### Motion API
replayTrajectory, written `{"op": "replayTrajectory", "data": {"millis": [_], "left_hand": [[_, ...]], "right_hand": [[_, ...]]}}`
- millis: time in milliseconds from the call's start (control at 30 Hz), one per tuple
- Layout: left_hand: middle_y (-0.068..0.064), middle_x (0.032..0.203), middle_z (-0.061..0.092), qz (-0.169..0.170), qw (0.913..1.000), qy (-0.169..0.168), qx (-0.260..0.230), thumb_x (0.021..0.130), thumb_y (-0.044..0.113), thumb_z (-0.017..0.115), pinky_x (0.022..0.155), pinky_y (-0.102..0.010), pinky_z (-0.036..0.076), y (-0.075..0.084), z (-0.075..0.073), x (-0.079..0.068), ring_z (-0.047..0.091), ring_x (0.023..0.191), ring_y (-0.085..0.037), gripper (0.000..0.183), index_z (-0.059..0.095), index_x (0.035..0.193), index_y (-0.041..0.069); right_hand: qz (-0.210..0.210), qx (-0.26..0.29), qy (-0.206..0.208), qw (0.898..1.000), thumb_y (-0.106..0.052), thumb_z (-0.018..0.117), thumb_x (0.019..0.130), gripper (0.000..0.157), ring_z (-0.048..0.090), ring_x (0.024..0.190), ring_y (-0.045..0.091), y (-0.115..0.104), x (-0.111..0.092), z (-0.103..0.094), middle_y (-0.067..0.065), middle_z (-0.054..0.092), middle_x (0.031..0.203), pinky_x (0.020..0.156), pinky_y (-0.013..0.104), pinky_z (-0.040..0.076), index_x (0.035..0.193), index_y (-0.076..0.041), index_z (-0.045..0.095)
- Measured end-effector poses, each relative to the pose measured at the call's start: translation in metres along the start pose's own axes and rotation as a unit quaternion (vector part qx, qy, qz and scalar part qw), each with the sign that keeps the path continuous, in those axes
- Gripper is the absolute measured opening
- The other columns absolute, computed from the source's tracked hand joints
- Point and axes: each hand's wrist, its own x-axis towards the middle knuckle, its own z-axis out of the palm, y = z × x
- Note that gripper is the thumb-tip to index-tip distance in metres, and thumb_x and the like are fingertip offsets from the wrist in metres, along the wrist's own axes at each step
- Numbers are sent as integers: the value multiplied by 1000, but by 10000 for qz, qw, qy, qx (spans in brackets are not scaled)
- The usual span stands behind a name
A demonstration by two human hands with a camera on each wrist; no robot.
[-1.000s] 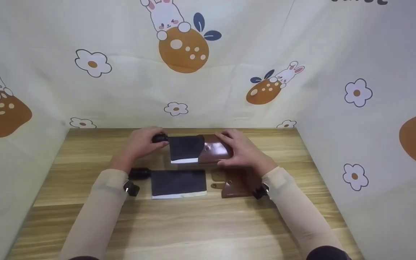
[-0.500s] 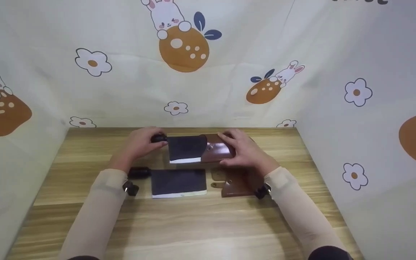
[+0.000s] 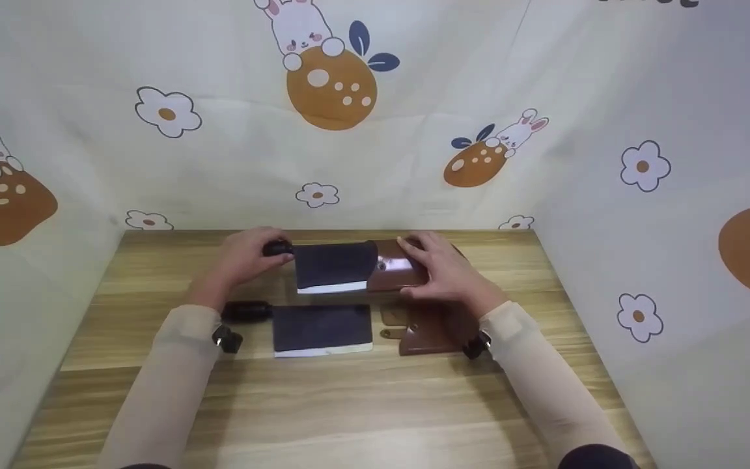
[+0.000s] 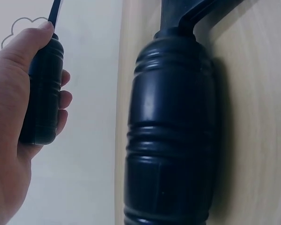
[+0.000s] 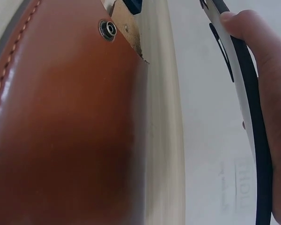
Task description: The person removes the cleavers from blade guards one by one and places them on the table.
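Note:
My left hand (image 3: 245, 257) grips the black handle (image 4: 44, 93) of a cleaver, fingers wrapped around it in the left wrist view. Its dark blade (image 3: 333, 267) with a bright cutting edge runs into a brown leather sheath (image 3: 396, 267), which hides the far end. Around that sheath, my right hand (image 3: 446, 270) holds with the thumb at the near edge and fingers at the far edge. A second cleaver (image 3: 323, 329) lies bare in front, its ribbed handle (image 4: 171, 108) large in the left wrist view. Right of it lies another brown sheath (image 3: 430, 329), partly covered by the right forearm.
The wood-grain table (image 3: 323, 410) reaches back to a cream curtain (image 3: 232, 150) printed with rabbits and flowers, which also hangs at both sides. On the lying sheath, a metal snap (image 5: 107, 30) shows in the right wrist view.
The left hand has moved left with the cleaver, and the right hand slightly right with the sheath. More blade shows outside the sheath now. The second cleaver and sheath lie still.

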Motion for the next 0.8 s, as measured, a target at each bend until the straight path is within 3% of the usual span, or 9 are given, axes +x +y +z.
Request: {"op": "replayTrajectory", "data": {"millis": [433,800], "left_hand": [[-13,128,75,-42,10000,-61,46,103,43,79,102,-61,54,-2,-3,-1,70,118,-38,41,74,132,15],[-13,125,76,58,9999,87,-29,102,41,80,102,-62,54,-5,-2,-4,71,117,-39,39,75,130,13]], "right_hand": [[-71,93,77,9999,-70,82,82,109,42,151,34,0,-1,1,16,49,164,126,55,34,168,-14,47],[93,92,-6,9999,-75,78,85,108,39,155,32,1,-4,-1,10,44,168,127,56,34,171,-19,44]]}}
